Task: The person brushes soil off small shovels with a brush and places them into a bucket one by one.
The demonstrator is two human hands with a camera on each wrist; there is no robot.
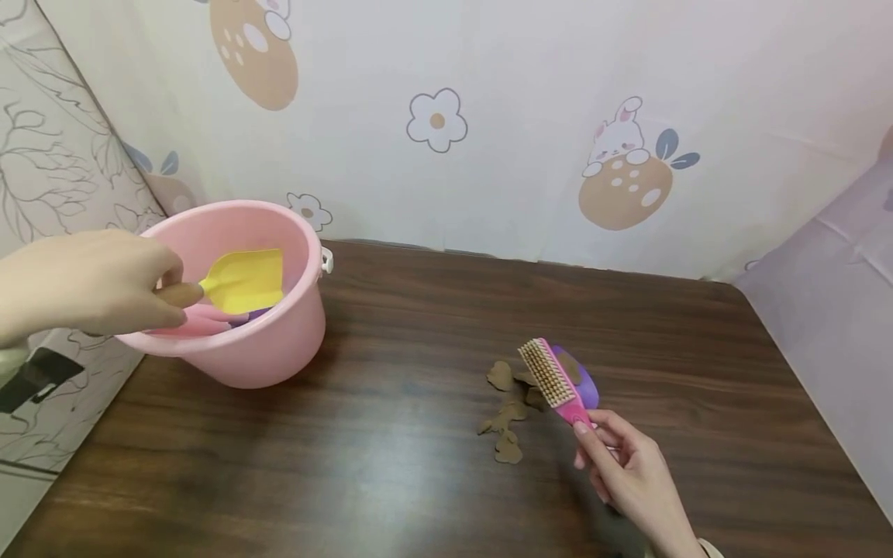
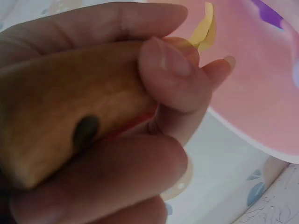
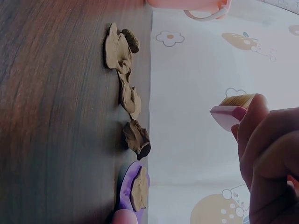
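My left hand point(image 1: 105, 283) grips the wooden handle point(image 2: 70, 93) of a small yellow shovel point(image 1: 247, 283). The shovel's blade is over the mouth of a pink bucket point(image 1: 279, 345). At the right, my right hand point(image 1: 638, 473) pinches a pink brush point(image 1: 547, 373) by its handle, bristles facing up and left. Under and behind the brush lies a purple shovel-like piece point(image 1: 588, 390) with a brown, clay-like lump point(image 3: 139, 189) on it; my hand partly hides it in the head view. Several flattened brown clay-like pieces point(image 1: 509, 415) lie on the table just left of the brush.
Inside the bucket are a pink thing point(image 1: 198, 322) and something purple point(image 1: 260, 313), both partly hidden. The dark wooden table point(image 1: 377, 473) ends at a white patterned curtain point(image 1: 516, 186) behind. A white handle mount point(image 1: 325, 261) sticks out from the bucket's right side.
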